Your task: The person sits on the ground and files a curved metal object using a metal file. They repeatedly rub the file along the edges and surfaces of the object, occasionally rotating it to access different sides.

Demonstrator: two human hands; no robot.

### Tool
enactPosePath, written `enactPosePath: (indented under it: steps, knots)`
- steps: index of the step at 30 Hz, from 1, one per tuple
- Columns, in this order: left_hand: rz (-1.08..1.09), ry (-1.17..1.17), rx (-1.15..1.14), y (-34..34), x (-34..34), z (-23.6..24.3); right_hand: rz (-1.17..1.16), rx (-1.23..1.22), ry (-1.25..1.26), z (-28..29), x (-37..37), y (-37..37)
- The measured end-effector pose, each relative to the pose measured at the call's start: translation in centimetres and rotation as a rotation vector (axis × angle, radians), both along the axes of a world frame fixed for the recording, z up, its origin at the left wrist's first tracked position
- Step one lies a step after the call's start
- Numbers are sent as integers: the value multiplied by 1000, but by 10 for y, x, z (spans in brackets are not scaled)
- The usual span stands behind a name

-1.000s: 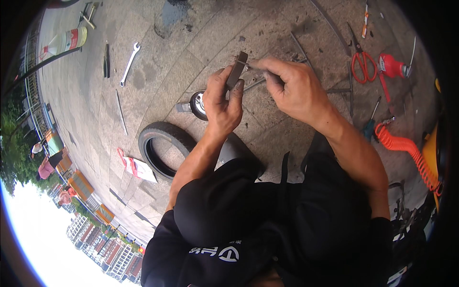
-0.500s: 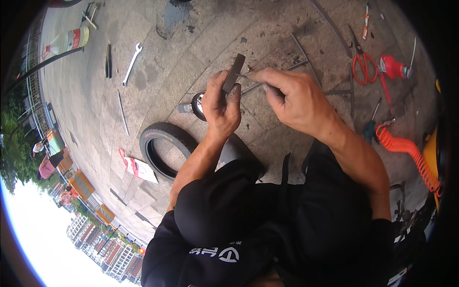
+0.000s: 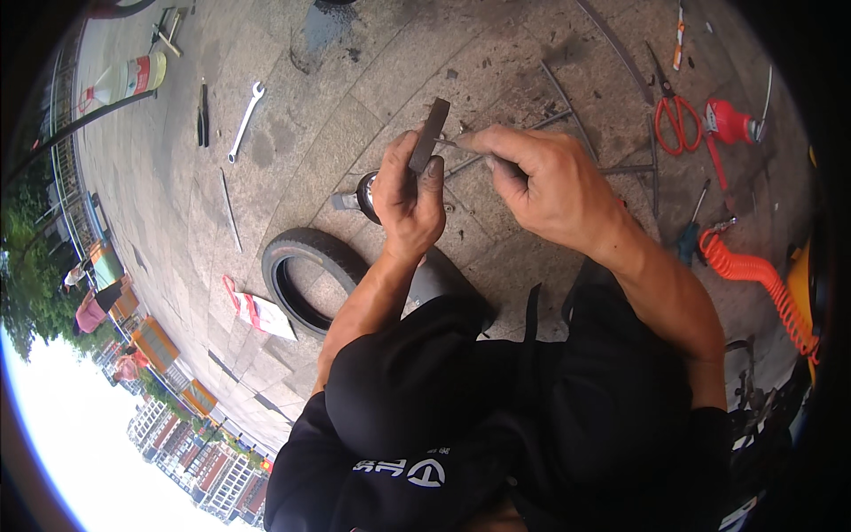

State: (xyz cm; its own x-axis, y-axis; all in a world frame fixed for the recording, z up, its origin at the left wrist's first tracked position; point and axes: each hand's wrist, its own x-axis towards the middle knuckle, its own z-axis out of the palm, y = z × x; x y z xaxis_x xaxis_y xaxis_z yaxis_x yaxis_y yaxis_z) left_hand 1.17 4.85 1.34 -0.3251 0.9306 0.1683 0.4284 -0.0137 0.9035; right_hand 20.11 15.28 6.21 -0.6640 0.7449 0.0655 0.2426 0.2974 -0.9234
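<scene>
Two-Handed Pinch Posture

The left forearm (image 3: 368, 297) is angled forward; the right forearm (image 3: 667, 282) is bent inward from the elbow. The left hand (image 3: 410, 197) is curled in a grip, its fingers (image 3: 395, 161) opposed by the left thumb (image 3: 432, 182). In the right hand (image 3: 551, 177), the index finger (image 3: 495, 139) is pointed leftward above the bent right thumb (image 3: 508, 182).
</scene>
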Motion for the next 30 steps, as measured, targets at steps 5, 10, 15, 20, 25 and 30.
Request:
enactPosePath:
  steps: [5,10,15,20,25,30]
  knots:
    - [-43,-2,73,0,-1,-3,-32,-19,-18,2,1,0]
    - [-54,52,68,1,0,-3,-132,-6,-15,-1,-1,4]
    - [-43,23,49,0,1,-2,-86,-114,-78,0,1,5]
    - [-36,16,37,1,1,-3,-58,-71,-22,2,0,5]
    - [-24,-46,-22,0,1,-1,-49,-33,31,-2,-2,3]
    - [-69,10,74,2,1,-5,-102,-31,41,-14,1,0]
